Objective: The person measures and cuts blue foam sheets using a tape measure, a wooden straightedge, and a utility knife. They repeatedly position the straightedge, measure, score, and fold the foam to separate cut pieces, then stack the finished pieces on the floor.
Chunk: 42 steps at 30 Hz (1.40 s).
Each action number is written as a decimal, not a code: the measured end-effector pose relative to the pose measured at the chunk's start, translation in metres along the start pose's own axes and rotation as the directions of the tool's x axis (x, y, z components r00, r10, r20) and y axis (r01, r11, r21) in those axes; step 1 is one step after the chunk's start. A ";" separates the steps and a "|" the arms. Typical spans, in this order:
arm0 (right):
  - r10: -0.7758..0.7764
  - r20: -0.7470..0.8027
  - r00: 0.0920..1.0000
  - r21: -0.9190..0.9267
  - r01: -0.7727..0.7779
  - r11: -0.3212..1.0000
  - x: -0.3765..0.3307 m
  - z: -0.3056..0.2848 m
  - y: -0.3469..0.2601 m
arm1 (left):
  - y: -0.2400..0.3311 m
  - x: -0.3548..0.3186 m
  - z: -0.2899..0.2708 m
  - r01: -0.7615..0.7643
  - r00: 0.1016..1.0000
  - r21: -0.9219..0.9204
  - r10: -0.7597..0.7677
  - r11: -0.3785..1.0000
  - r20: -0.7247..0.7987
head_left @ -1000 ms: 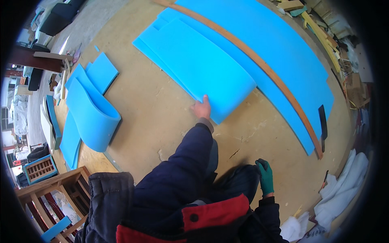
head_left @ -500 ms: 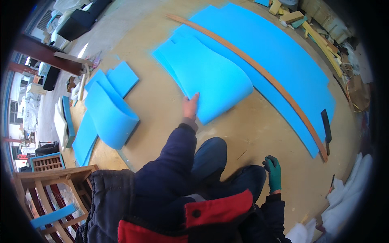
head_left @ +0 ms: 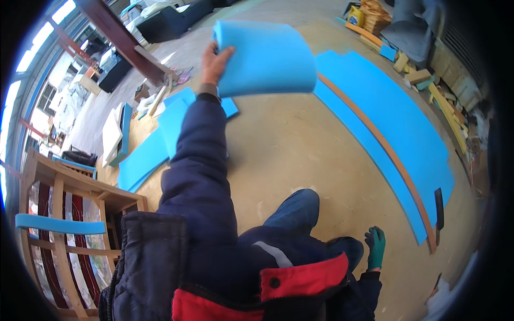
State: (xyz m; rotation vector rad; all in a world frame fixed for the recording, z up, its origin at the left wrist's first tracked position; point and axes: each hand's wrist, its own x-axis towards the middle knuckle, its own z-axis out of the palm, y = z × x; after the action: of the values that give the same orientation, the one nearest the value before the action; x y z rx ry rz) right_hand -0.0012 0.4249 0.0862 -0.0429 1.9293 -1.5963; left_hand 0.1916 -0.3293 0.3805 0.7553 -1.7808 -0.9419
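Note:
My left hand (head_left: pixel 212 66) is bare and closed on the edge of a folded blue foam sheet (head_left: pixel 267 61), which it holds up off the work surface, out in front of me to the left. The sheet bends round on itself in a loose roll. On my right hand (head_left: pixel 376 249) is a green glove. It hovers beside my right knee, fingers loosely curled and a little apart, holding nothing that shows. A large flat blue foam sheet (head_left: pixel 385 117) lies to the right, with a long wooden strip (head_left: pixel 383 144) across it. Near the strip's lower end rests a dark knife-like blade (head_left: pixel 439 206).
More blue foam pieces (head_left: pixel 142 160) lie at the left beyond my forearm. A wooden frame (head_left: pixel 88 184) with a blue foam strip (head_left: pixel 61 223) stands at my near left. Foam scraps (head_left: pixel 420 76) and wood litter the far right edge. A steel post (head_left: pixel 120 37) rises at the far left.
My left hand has lifted the folded foam sheet and swung it forward and left, over the smaller pieces. My view has shifted left. My right hand stays by the knee.

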 end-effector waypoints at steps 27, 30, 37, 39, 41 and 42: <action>0.210 0.117 0.971 -0.304 -0.166 0.938 0.035 0.143 -0.021 | -0.439 -0.316 -0.333 0.739 0.627 0.151 -0.589 0.656 -0.510; 0.199 0.136 0.971 -0.270 -0.157 0.950 0.035 0.144 -0.020 | -0.402 -0.325 -0.307 0.710 0.592 0.081 -0.531 0.699 -0.607; 0.104 0.114 0.988 -0.243 -0.074 0.967 0.033 0.120 -0.013 | -0.323 -0.351 -0.276 0.734 0.360 -0.088 -0.496 0.674 -0.790; 0.094 0.083 0.992 -0.179 -0.078 0.981 0.031 0.098 0.000 | -0.335 -0.372 -0.271 0.746 0.313 -0.033 -0.393 0.666 -0.865; 0.082 0.061 0.995 -0.145 -0.072 0.987 0.030 0.070 0.023 | -0.365 -0.408 -0.253 0.944 0.169 0.026 -0.412 0.329 -0.895; 0.120 -0.007 0.993 -0.110 -0.120 0.987 0.028 0.053 0.037 | -0.384 -0.423 -0.241 0.970 0.100 -0.013 -0.450 0.241 -0.887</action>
State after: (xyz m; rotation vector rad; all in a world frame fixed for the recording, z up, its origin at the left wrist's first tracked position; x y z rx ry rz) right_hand 0.0151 0.3772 0.0373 0.0278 1.9798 -1.4107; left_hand 0.5996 -0.2454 -0.0792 2.3719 -0.6601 -0.4018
